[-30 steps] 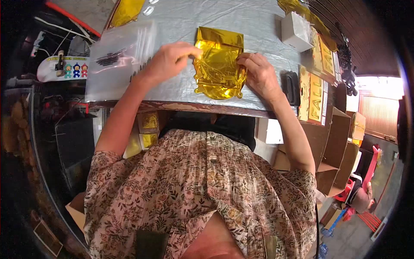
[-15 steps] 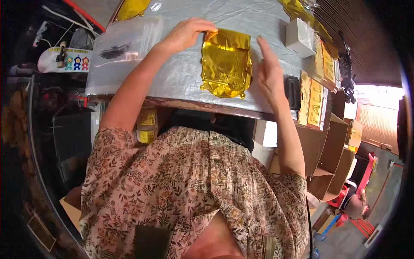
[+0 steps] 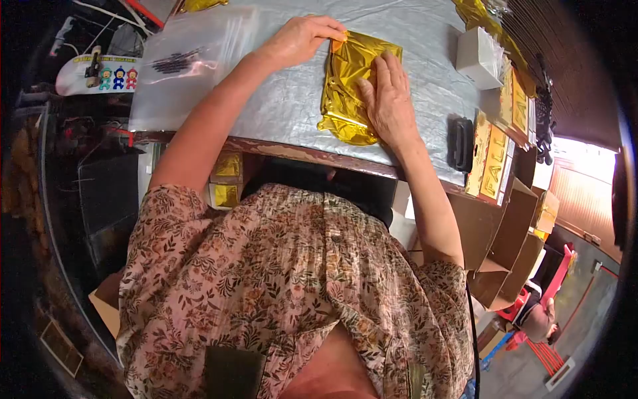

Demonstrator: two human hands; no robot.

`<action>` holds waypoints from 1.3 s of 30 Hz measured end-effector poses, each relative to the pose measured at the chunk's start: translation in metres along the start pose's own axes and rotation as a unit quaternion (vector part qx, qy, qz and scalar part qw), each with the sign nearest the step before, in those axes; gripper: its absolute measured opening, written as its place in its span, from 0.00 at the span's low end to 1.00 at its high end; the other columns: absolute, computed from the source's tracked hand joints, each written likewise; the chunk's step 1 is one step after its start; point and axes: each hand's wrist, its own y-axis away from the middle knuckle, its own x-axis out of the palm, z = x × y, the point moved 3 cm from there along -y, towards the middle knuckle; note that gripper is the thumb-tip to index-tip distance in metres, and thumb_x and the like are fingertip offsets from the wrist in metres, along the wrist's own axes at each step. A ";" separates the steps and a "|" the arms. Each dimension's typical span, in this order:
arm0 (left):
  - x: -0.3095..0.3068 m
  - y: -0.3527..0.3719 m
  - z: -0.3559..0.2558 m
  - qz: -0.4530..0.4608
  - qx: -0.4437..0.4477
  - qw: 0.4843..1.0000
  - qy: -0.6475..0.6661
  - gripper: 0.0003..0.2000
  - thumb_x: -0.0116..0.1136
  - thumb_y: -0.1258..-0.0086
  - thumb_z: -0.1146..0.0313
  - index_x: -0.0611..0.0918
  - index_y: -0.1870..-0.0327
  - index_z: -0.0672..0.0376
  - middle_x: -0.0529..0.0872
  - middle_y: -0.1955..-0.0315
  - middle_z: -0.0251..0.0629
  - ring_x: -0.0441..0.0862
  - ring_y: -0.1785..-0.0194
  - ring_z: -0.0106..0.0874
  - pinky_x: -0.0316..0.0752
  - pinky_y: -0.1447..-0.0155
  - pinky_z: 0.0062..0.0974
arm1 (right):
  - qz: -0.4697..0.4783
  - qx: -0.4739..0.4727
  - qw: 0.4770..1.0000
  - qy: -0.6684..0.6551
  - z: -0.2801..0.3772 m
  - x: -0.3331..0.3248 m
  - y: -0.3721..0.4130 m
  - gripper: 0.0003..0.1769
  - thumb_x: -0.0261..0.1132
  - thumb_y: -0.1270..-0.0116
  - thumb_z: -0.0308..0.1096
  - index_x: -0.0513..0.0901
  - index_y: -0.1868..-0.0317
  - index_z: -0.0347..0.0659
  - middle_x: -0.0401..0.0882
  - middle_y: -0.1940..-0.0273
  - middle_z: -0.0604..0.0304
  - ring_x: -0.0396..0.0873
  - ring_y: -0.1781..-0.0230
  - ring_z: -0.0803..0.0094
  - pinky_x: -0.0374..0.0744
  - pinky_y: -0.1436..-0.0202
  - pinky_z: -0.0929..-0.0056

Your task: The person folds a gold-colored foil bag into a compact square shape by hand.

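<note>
A folded gold foil balloon (image 3: pixel 344 110), flat and wrinkled, lies on the silver-covered table (image 3: pixel 286 100) in front of me. My left hand (image 3: pixel 302 40) pinches its far left corner between thumb and fingers. My right hand (image 3: pixel 391 100) rests on the foil's right side, palm down with fingers stretched out and thumb apart. Part of the foil is hidden under that hand.
Clear plastic bags (image 3: pixel 199 66) lie on the left. At right are a white box (image 3: pixel 480 58), a black object (image 3: pixel 459 143) and printed packs (image 3: pixel 492 163) with gold letters. Cardboard boxes (image 3: pixel 505 246) stand beyond the table edge. Another person (image 3: pixel 537 322) is far off at lower right.
My right hand has moved left, from beside the foil onto it. My left hand still holds the corner, and the foil is now skewed and more creased under my palm.
</note>
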 end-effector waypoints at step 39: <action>0.011 -0.028 0.009 -0.060 -0.030 0.988 0.140 0.10 0.73 0.34 0.64 0.92 0.58 0.60 0.91 0.55 0.44 0.89 0.53 0.40 0.84 0.48 0.35 | 0.002 -0.059 0.998 0.024 -0.014 0.012 -0.012 0.28 0.62 0.21 0.39 0.74 0.29 0.28 0.72 0.27 0.36 0.69 0.25 0.41 0.67 0.21 0.44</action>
